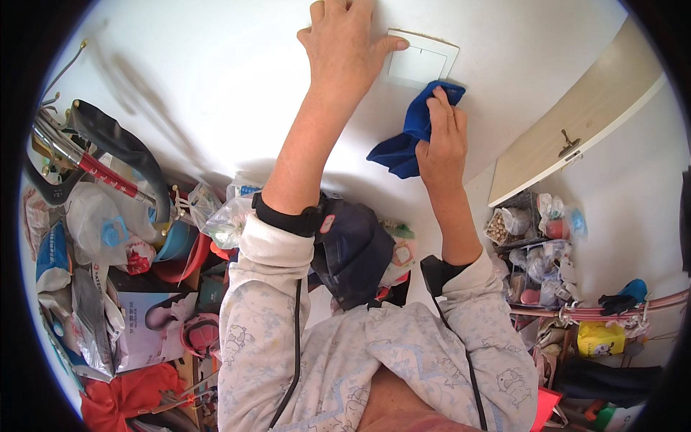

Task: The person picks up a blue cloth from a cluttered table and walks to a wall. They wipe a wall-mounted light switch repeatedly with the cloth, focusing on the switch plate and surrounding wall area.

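Observation:
A white wall switch (417,63) with a square plate sits on the white wall, and a thin brownish line runs along its top edge. My left hand (342,47) rests against the wall just left of it, fingers apart and partly cut off by the top of the picture. Its thumb reaches onto the plate's upper left part. In my right hand (443,144) is a folded blue cloth (414,133), pinched between thumb and fingers. The cloth's upper end lies at the lower right edge of the switch, and its loose end hangs down to the left.
A pale door (576,119) with a metal handle (568,147) stands ajar at right. Plastic bags, a red basin (188,265) and a printed box (151,324) crowd the lower left. Bagged goods (536,266) fill a rack beyond the door. A dark bag (353,252) hangs below my arms.

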`<state>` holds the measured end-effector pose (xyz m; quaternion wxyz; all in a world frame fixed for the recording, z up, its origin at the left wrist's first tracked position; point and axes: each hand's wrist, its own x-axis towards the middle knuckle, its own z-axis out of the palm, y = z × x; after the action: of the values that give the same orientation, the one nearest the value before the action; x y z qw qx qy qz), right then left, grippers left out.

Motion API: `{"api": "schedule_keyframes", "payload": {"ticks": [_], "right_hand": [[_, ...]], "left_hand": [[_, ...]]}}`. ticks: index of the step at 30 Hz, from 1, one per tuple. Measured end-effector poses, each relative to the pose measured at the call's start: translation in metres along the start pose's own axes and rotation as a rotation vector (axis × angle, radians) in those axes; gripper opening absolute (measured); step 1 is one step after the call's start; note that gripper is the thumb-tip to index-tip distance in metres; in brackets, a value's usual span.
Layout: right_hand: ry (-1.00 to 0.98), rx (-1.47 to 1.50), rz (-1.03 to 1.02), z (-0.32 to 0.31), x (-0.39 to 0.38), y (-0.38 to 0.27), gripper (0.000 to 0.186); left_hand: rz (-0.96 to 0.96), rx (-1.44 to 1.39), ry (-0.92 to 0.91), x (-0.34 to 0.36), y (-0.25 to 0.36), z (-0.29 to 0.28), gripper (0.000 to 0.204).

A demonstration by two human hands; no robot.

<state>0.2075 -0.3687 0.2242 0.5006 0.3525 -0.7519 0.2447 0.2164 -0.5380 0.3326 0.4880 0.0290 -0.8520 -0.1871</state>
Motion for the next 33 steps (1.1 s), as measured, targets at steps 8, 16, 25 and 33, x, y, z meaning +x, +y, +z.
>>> {"api": "schedule_keyframes", "payload": {"ticks": [8, 16, 25, 33], "right_hand": [[-0.024, -0.031, 0.003, 0.004, -0.003, 0.006, 0.057], [0.02, 0.069, -0.033, -0.003, -0.011, -0.001, 0.056], [0.034, -0.023, -0.036, 0.02, 0.003, -0.006, 0.049], [-0.032, 0.021, -0.027, 0.016, 0.013, -0.014, 0.046]], "left_hand": [[-0.021, 0.013, -0.011, 0.0, 0.001, 0.001, 0.046], [0.039, 0.017, 0.046, -0.001, -0.002, 0.003, 0.048], [0.018, 0.018, 0.008, 0.0, 0.001, 0.001, 0.046], [0.01, -0.006, -0.019, 0.001, 0.0, -0.001, 0.046]]}}
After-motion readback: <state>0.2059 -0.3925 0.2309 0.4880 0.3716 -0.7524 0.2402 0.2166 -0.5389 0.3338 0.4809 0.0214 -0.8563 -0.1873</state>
